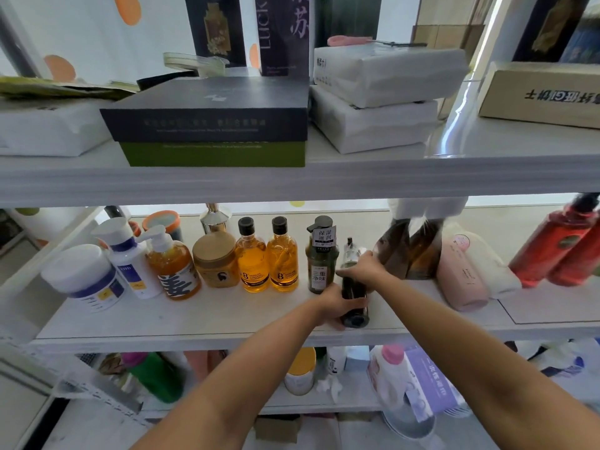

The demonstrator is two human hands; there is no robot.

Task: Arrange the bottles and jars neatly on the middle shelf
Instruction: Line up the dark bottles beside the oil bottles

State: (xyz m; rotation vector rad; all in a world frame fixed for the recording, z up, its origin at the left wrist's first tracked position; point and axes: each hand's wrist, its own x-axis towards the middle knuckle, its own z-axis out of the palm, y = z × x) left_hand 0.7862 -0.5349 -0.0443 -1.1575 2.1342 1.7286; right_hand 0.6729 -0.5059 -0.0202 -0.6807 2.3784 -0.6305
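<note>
A row of bottles and jars stands on the white middle shelf (201, 323): a white jar (84, 277), a white pump bottle (130, 254), an orange pump bottle (173, 264), a gold-lidded jar (216, 258), two amber bottles (268, 254) and a dark green pump bottle (321, 258). Right of that row, a dark bottle (354, 300) with a clear pump top is held in both hands. My left hand (334, 305) wraps its lower body. My right hand (363, 266) grips its upper part.
Two brown bottles (409, 251) stand behind my right hand, and beside them are a pink bottle (461, 277) and red bottles (558, 248) leaning at the right. Boxes and white packs fill the upper shelf. The lower shelf holds more containers.
</note>
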